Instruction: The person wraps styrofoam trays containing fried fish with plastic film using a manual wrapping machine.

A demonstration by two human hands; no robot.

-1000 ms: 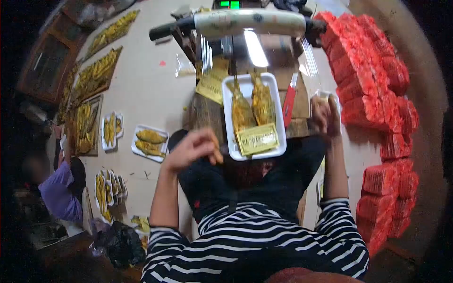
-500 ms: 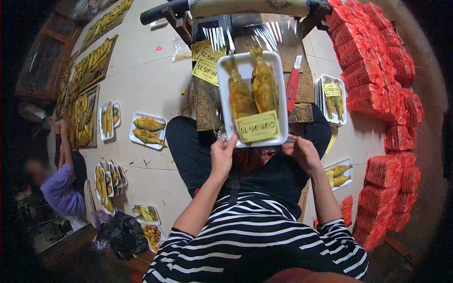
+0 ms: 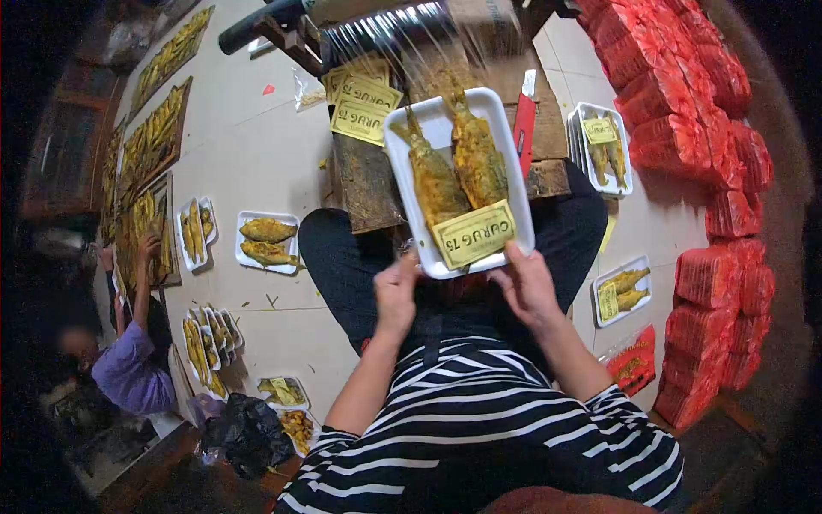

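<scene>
Red packs (image 3: 685, 94) are piled high along the right, a wooden stand (image 3: 368, 184) sits in front of the seated person, and film (image 3: 402, 30) streams off the roll above it. Over the lap, tilted, there's the tray (image 3: 517, 197), gripped at its near edge, the rest jutting out past the fingers over the stand. Left hand (image 3: 396, 295) clamps the near-left corner, right hand (image 3: 524, 287) the near-right. Two fish (image 3: 432, 180) lie lengthwise inside, a yellow label (image 3: 473, 233) across their near ends, just above both thumbs.
</scene>
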